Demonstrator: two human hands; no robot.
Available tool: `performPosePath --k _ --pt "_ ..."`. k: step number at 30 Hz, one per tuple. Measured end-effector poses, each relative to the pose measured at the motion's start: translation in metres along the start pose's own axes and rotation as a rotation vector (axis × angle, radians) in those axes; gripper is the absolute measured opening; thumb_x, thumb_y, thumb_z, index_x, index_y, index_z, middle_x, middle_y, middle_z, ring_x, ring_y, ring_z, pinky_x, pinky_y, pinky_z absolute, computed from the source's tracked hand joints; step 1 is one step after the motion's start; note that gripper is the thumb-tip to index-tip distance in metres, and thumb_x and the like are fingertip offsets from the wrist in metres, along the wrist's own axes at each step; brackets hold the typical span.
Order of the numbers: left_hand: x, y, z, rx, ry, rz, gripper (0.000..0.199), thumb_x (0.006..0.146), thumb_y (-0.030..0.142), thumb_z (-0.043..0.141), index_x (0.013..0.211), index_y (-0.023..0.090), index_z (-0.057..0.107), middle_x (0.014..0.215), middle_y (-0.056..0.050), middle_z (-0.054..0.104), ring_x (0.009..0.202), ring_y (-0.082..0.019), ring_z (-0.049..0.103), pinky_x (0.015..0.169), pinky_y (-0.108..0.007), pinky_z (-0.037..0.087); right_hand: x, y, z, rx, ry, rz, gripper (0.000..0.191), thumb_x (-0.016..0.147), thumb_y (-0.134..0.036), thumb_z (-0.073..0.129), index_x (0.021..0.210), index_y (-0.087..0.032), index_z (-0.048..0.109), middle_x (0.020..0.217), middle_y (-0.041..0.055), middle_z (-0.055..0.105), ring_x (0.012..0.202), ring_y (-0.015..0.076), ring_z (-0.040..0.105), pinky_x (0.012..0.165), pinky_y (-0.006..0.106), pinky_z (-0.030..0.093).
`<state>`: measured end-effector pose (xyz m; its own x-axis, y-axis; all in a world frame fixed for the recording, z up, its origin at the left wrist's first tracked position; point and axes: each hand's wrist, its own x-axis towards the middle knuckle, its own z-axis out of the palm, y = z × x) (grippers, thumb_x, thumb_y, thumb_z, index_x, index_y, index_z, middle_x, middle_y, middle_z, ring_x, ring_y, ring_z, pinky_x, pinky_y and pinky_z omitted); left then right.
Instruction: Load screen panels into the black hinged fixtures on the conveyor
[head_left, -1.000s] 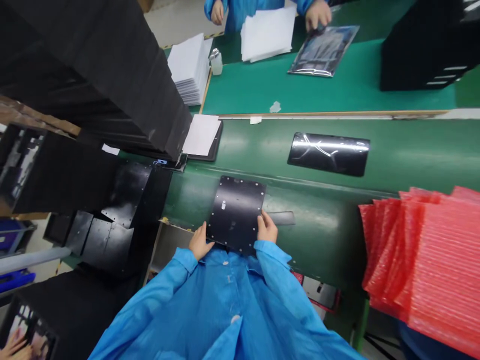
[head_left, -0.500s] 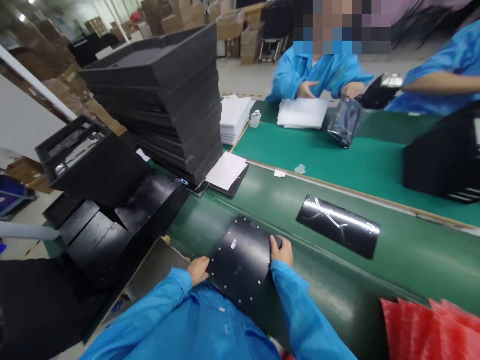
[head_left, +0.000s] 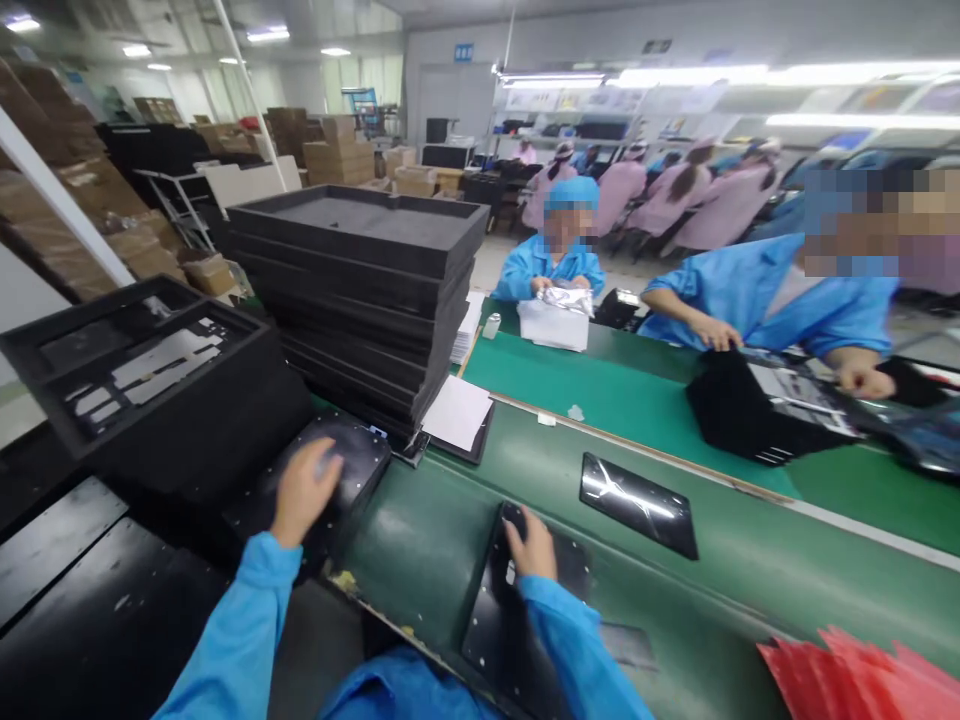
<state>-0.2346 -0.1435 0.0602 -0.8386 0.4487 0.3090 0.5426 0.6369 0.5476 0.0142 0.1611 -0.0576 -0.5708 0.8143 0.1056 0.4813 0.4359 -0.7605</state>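
Note:
My left hand (head_left: 306, 490) reaches over a black panel (head_left: 358, 462) with light dots along its edge, left of the work surface. Its fingers are slightly curled and apart; whether they touch the panel I cannot tell. Under my right hand (head_left: 534, 545) lies another black panel (head_left: 495, 620), with small light dots and a white mark. The right fingers are closed around a small dark object (head_left: 514, 516), its kind unclear, above that panel. Farther back, a glossy black rectangular sheet (head_left: 637, 505) rests on the green table (head_left: 420, 520).
A tall stack of black foam trays (head_left: 352, 290) stands behind my left hand, with another filled tray (head_left: 142, 350) beside it. White paper (head_left: 457, 412) lies by the stack. Red bubble-wrap bags (head_left: 855, 675) are at front right. Two co-workers in blue (head_left: 757, 295) work opposite.
My left hand has left the near panel's edge and moved left over another black panel. My right hand now sits over the near panel, which looks turned. The view has tilted upward.

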Motion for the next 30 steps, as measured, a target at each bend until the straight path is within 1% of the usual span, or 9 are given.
performPosePath --k 2,5,7,9,14,18,21,26,30 --pt "0.014 -0.037 -0.014 0.097 0.102 -0.233 0.048 0.085 0.038 0.042 0.120 0.009 0.056 0.120 -0.020 0.057 0.118 -0.033 0.049 0.100 -0.048 0.038 -0.022 -0.053 0.056 0.204 -0.232 0.047 0.060 0.067 -0.060 0.055 0.109 -0.018 0.061 0.115 0.0141 0.063 0.108 0.0305 0.057 0.098 0.048 0.041" --pt "-0.004 -0.066 -0.007 0.145 -0.015 -0.414 0.061 0.079 0.046 0.048 0.126 0.007 0.051 0.124 -0.024 0.053 0.119 -0.040 0.047 0.098 -0.054 0.037 -0.052 -0.120 0.134 0.470 -0.525 0.153 0.061 0.066 -0.056 0.065 0.115 -0.021 0.058 0.123 0.0098 0.060 0.115 0.0271 0.055 0.101 0.044 0.041" --pt "-0.025 -0.073 0.003 -0.013 -0.088 -0.469 0.068 0.077 0.053 0.046 0.128 0.007 0.049 0.125 -0.023 0.053 0.120 -0.038 0.047 0.100 -0.051 0.037 -0.062 -0.150 0.162 0.613 -0.620 0.185 0.061 0.068 -0.054 0.066 0.118 -0.021 0.056 0.123 0.0081 0.060 0.117 0.0256 0.054 0.101 0.042 0.041" --pt "-0.044 -0.072 0.011 -0.237 -0.121 -0.534 0.073 0.075 0.060 0.045 0.127 0.008 0.049 0.125 -0.021 0.053 0.122 -0.036 0.046 0.103 -0.047 0.037 -0.063 -0.162 0.163 0.670 -0.613 0.207 0.055 0.070 -0.050 0.066 0.114 -0.019 0.057 0.117 0.0077 0.064 0.112 0.0258 0.057 0.099 0.041 0.043" --pt "-0.083 -0.019 0.040 -0.640 -0.288 -0.482 0.065 0.073 0.062 0.052 0.121 0.018 0.055 0.129 -0.012 0.053 0.120 -0.029 0.050 0.104 -0.041 0.038 -0.071 -0.115 0.073 0.536 -0.370 0.289 0.038 0.072 -0.041 0.062 0.105 -0.020 0.061 0.110 0.0067 0.066 0.107 0.0268 0.059 0.098 0.043 0.044" --pt "-0.103 0.063 0.103 -0.831 -0.550 -0.485 0.045 0.082 0.046 0.049 0.114 0.015 0.060 0.123 -0.012 0.059 0.115 -0.024 0.055 0.097 -0.034 0.045 -0.092 -0.039 -0.009 0.339 -0.012 0.338 0.040 0.071 -0.043 0.060 0.105 -0.022 0.062 0.112 0.0080 0.065 0.111 0.0279 0.057 0.102 0.047 0.040" --pt "-0.104 0.116 0.155 -0.782 -0.669 -0.467 0.041 0.083 0.041 0.046 0.106 0.011 0.063 0.111 -0.015 0.066 0.107 -0.023 0.060 0.092 -0.034 0.048 -0.102 0.007 -0.044 0.262 0.134 0.348 0.043 0.071 -0.042 0.058 0.108 -0.021 0.062 0.109 0.0084 0.066 0.111 0.0283 0.057 0.100 0.048 0.041" --pt "-0.101 0.160 0.191 -0.651 -0.718 -0.328 0.051 0.072 0.056 0.053 0.094 0.011 0.066 0.103 -0.016 0.067 0.103 -0.029 0.061 0.093 -0.044 0.047 -0.102 0.047 -0.094 0.112 0.114 0.322 0.056 0.073 -0.038 0.058 0.126 -0.019 0.054 0.127 0.0115 0.056 0.122 0.0291 0.049 0.103 0.048 0.038" --pt "-0.124 0.194 0.196 -0.409 -0.684 0.036 0.046 0.074 0.048 0.052 0.105 0.016 0.063 0.128 -0.014 0.055 0.126 -0.028 0.044 0.110 -0.044 0.029 -0.086 0.069 -0.148 -0.199 0.000 0.190 0.065 0.076 -0.033 0.061 0.137 -0.020 0.043 0.141 0.0116 0.043 0.133 0.0292 0.034 0.110 0.050 0.028"
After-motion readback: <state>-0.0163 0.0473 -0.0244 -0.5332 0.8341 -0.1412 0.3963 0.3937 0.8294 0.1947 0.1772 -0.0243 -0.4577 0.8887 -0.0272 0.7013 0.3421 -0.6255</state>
